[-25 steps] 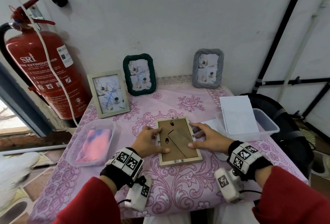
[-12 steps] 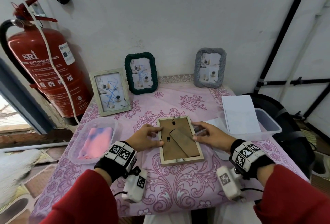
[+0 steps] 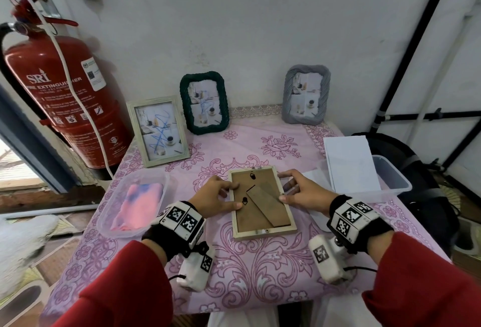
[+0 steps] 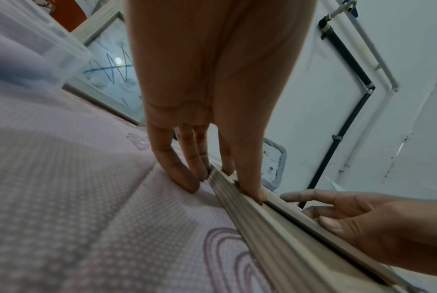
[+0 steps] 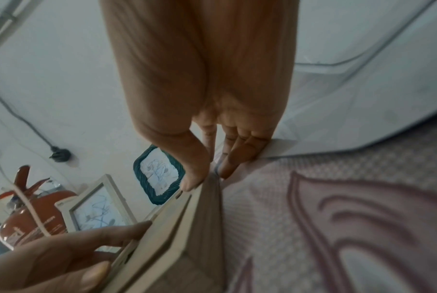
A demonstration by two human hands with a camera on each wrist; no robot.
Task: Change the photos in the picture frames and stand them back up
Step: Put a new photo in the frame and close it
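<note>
I had the wooden frame (image 3: 262, 201) face-down on the counter (image 3: 260, 269), left hand (image 3: 216, 197) and right hand (image 3: 303, 192) each pinching a side edge, judging its backing tabs needed releasing next

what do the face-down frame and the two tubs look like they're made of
Face-down frame: pale rim that looks like painted or whitewashed wood, matte; its brown backing board looks like fibreboard, flat and dull. Left tub and right tub: probably clear plastic, since contents and tablecloth show through the glossy walls.
</note>
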